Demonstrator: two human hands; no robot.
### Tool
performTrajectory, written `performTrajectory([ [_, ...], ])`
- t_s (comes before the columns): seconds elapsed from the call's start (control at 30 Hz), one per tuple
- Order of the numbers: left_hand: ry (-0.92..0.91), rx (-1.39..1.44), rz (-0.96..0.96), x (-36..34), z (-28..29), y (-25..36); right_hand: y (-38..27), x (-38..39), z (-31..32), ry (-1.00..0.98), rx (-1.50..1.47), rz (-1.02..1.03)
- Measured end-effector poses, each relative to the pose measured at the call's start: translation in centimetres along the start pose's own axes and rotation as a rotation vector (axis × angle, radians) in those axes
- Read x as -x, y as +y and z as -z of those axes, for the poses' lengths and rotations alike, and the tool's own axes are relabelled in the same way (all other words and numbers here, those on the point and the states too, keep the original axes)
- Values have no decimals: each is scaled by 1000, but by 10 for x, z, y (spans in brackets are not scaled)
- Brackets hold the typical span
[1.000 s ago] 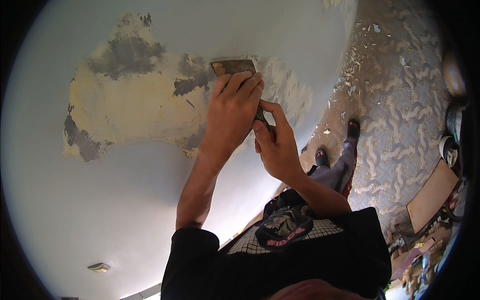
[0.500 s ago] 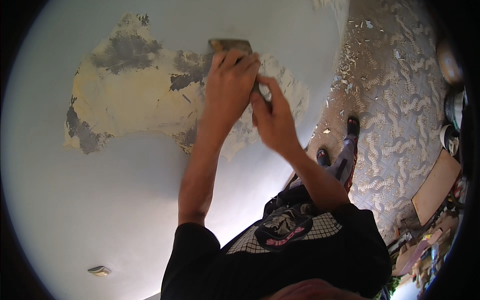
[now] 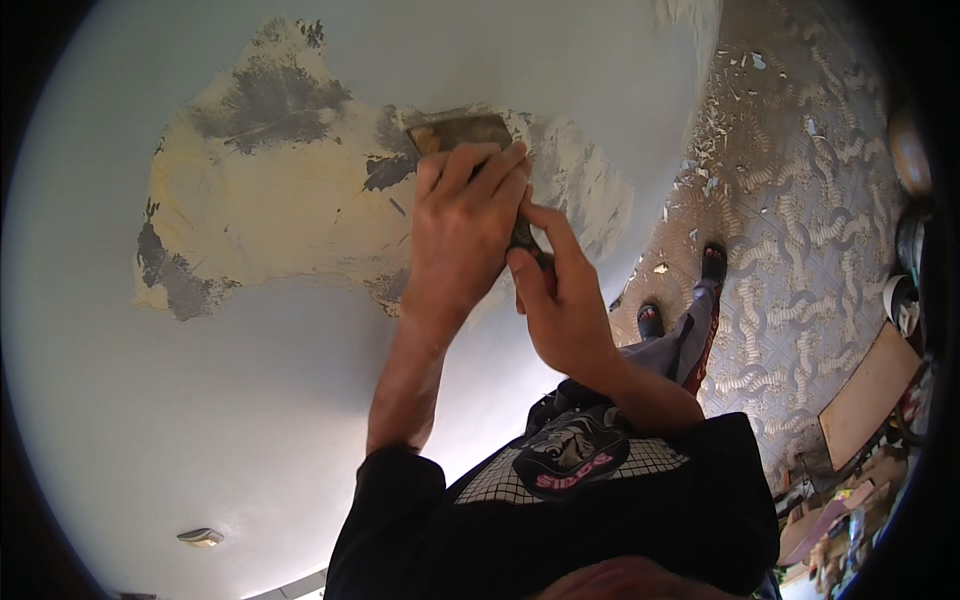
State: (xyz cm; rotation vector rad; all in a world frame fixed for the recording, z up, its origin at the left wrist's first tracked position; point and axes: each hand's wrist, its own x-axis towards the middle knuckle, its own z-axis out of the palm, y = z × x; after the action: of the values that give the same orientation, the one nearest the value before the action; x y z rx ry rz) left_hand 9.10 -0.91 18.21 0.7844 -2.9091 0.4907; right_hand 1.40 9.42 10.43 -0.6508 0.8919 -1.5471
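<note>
A wide scraper (image 3: 475, 131) lies with its stained metal blade against the wall, over a bare patch (image 3: 275, 210) of yellowish and grey plaster. My left hand (image 3: 462, 225) is closed over the blade's lower part, its fingertips pressing on the metal. Lower and to the right, my right hand (image 3: 562, 300) grips the dark handle, thumb and forefinger wrapped round it. Much of the handle is hidden by both hands. Around the patch, the wall (image 3: 280, 380) keeps its pale blue-white paint.
Paint flakes (image 3: 705, 165) litter the patterned floor (image 3: 790, 260) along the wall's foot. At the right lie a brown board (image 3: 868, 395) and a heap of mixed items (image 3: 850, 510). A small light fitting (image 3: 201, 537) sits at the lower left.
Both hands and the scraper have moved down the picture, toward my body. The blade, earlier at the patch's upper edge, now lies over the patch.
</note>
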Motion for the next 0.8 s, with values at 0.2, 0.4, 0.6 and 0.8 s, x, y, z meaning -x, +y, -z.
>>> performTrajectory([
  [0.2,107,-110,-45,-10,-8,-16,15,-26,-12,87,56,146],
  [0.4,117,-56,28,14,1,4,12,4,-12,8,-8,64],
  [0.6,101,-36,-17,-11,13,-5,-17,-9,-6,24,24,16],
  [0.8,163,-76,-53,-23,17,-22,-8,-29,-20,31,-17,188],
])
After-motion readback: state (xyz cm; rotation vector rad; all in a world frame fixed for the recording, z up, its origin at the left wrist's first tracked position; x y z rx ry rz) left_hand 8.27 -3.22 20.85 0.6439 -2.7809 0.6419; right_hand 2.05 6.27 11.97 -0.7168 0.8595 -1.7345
